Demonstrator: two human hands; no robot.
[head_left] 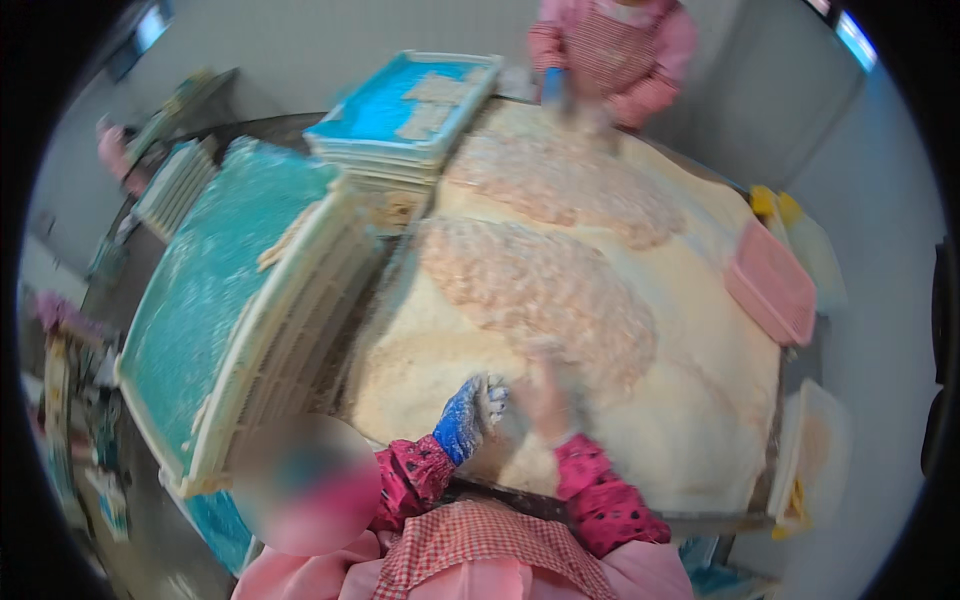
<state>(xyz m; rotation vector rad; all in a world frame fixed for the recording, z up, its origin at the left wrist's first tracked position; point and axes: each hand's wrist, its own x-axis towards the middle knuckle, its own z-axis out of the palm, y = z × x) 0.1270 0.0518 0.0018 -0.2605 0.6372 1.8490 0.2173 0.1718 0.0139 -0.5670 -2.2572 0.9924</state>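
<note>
So our left hand [484, 404], in a powder-dusted blue fabric glove [457, 426], has its fingers curled, but we can't tell how tight that grip is or if anything's in it. Our right hand [546, 402] is just beside it, too blurred to read its grip. Just beyond sits a lumpy, pale-pink heap of soft pieces [535, 280] on cream-white powder [700, 430] covering the worktop [720, 522]. Stacked white plastic trays [262, 365] stand at our left.

Two heaps of pale pinkish pieces [540, 285] [570, 185], one pink basket [772, 283], two dark pink patterned sleeves [415, 472] [605, 490]
</note>
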